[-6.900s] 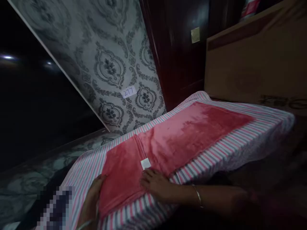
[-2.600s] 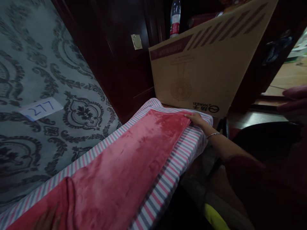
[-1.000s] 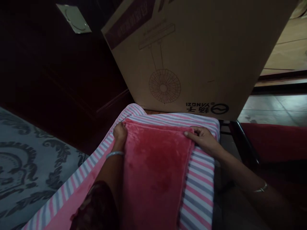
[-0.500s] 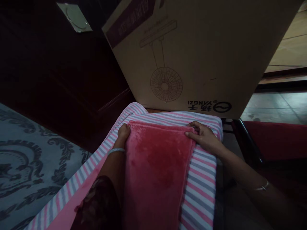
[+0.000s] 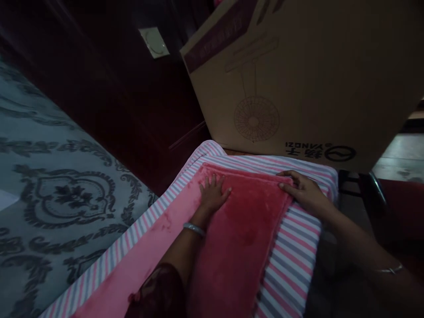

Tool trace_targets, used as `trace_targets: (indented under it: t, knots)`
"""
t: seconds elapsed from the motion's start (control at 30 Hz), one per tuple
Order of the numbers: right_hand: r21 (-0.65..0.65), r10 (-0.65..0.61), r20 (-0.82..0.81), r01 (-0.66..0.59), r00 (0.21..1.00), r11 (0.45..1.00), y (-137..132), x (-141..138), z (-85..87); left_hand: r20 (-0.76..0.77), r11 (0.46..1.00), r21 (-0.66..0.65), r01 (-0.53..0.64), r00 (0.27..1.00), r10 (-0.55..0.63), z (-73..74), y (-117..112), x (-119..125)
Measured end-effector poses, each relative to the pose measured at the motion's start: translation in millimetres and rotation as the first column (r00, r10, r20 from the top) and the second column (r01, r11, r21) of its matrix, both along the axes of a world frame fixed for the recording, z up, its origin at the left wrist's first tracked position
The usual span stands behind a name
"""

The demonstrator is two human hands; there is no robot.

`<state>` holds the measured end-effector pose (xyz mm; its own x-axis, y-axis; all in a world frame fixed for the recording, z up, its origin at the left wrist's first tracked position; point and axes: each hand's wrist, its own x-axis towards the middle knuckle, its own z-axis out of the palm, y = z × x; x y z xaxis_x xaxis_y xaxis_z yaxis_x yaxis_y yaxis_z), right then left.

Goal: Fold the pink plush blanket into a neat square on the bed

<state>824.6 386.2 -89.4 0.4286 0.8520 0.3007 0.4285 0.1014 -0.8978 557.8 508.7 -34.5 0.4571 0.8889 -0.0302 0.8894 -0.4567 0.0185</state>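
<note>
A big cardboard box point(image 5: 308, 84) stands just beyond a surface under a striped cover point(image 5: 288, 260). The plush red cloth point(image 5: 241, 247) lies on that cover, layered near its far edge (how many layers, I can't tell). The left hand point(image 5: 212, 194) is spread palm-down on it; the right hand point(image 5: 306, 194) pinches its far right corner. The step looks like straightening this end; the next move calls for a taut corner and light pressure.
</note>
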Motion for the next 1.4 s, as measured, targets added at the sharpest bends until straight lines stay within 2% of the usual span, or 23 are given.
trace_targets:
  t: [0.1,0.2,0.27,0.33,0.4,0.53,0.63,0.73,0.83,0.9,0.97,1.07,1.17,1.27,1.33,1.4]
  knots:
    - [0.001,0.018,-0.01,-0.018,1.0,1.0,1.2,0.1,0.7,0.038,0.998,-0.061,0.01,0.999,-0.008,14.2,11.3,-5.3]
    - [0.014,0.021,-0.027,-0.021,0.999,1.0,1.9,-0.8,2.0,0.072,0.993,0.087,-0.085,0.994,0.079,26.2,26.4,-7.4]
    - [0.03,0.024,-0.039,-0.023,0.999,0.999,2.0,-1.4,2.1,0.07,0.98,0.102,-0.173,0.984,0.167,26.7,37.4,-6.7]
    - [0.039,0.035,-0.049,-0.034,0.998,0.999,2.2,-1.1,0.6,0.031,0.974,0.017,-0.227,0.974,0.226,21.7,47.0,-5.6]
    - [0.031,0.038,-0.052,-0.036,0.998,0.999,2.5,0.1,-2.3,0.005,0.973,-0.042,-0.229,0.973,0.229,14.2,53.2,-5.5]
    - [-0.005,0.021,-0.033,-0.022,0.999,1.0,1.8,3.1,-6.7,0.052,0.98,0.013,-0.201,0.978,0.2,2.5,54.4,-8.2]
    - [-0.043,0.008,-0.033,-0.009,0.999,0.999,-0.2,2.2,-3.0,0.08,0.979,0.036,-0.202,0.977,0.199,1.2,52.2,-9.9]
    - [-0.101,-0.034,-0.003,0.033,0.999,0.994,-2.7,-0.4,4.6,0.1,0.977,-0.083,-0.196,0.974,0.203,10.1,50.7,-11.2]
    - [-0.146,-0.043,0.043,0.049,0.998,0.988,-4.5,-1.7,10.9,0.129,0.962,-0.188,-0.197,0.966,0.224,27.9,41.8,-17.8]
    - [-0.165,-0.04,0.064,0.05,0.997,0.985,-5.4,-1.7,13.9,0.143,0.964,-0.158,-0.214,0.961,0.237,39.6,23.7,-29.4]
    - [-0.178,-0.038,0.075,0.051,0.996,0.983,-6.4,-1.9,16.4,0.137,0.976,-0.102,-0.194,0.969,0.207,48.2,-8.5,-48.0]
    - [-0.203,-0.059,0.098,0.078,0.993,0.976,-8.2,-2.7,18.9,0.077,0.986,-0.099,-0.136,0.987,0.143,56.1,-81.4,-85.2]
    - [-0.218,-0.087,0.12,0.112,0.989,0.97,-9.5,-4.6,20.1,0.018,0.97,-0.132,-0.204,0.978,0.208,59.8,-163.6,-120.0]
    - [-0.212,-0.084,0.113,0.107,0.99,0.971,-12.0,-8.4,22.4,-0.018,0.955,-0.173,-0.243,0.97,0.244,52.0,-226.2,-142.6]
    - [-0.204,-0.076,0.124,0.101,0.989,0.974,-14.6,-11.8,25.2,-0.022,0.956,-0.17,-0.239,0.971,0.239,37.4,-250.2,-151.2]
    - [-0.199,-0.063,0.164,0.096,0.984,0.975,-16.7,-14.6,28.0,-0.012,0.968,-0.102,-0.229,0.973,0.229,18.5,-262.1,-155.7]
